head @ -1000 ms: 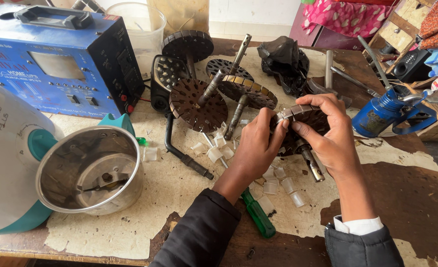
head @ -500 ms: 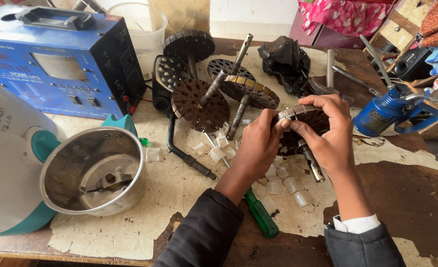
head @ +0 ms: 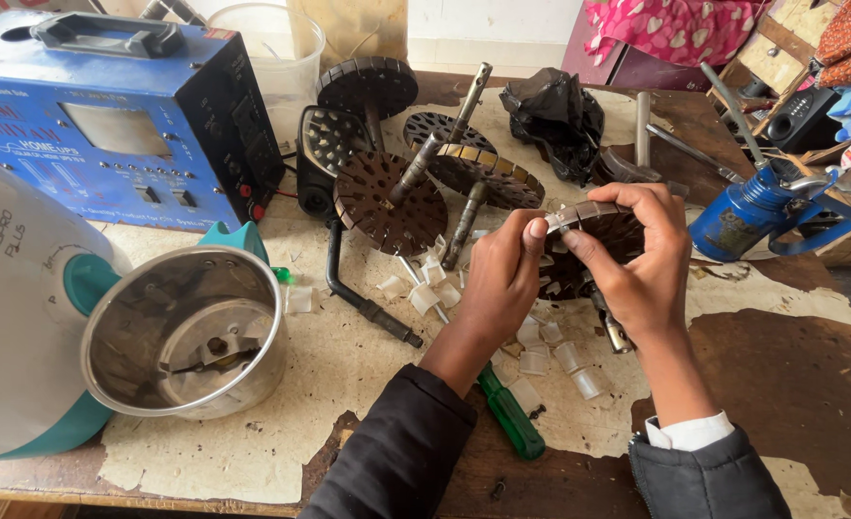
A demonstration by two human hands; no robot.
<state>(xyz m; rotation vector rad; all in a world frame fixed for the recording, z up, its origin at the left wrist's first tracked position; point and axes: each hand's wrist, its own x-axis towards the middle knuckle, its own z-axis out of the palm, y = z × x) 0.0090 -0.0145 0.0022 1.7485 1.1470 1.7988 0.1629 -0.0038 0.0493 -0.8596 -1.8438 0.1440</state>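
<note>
Left hand (head: 502, 279) nudged closer, rotor (head: 594, 245) seemingly between it and right hand (head: 637, 259).

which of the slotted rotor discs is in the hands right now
The rotor at right centre, pinched between the left hand and right hand; the other rotors lie untouched further back.

Two bare hands, left hand (head: 496, 279), right hand (head: 637, 264), dark puffy jacket sleeves, white cuff peeking out at the right wrist

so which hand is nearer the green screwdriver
Left. The left hand sits just above the green screwdriver, whose handle pokes out below its wrist; the right hand is farther right.
</note>
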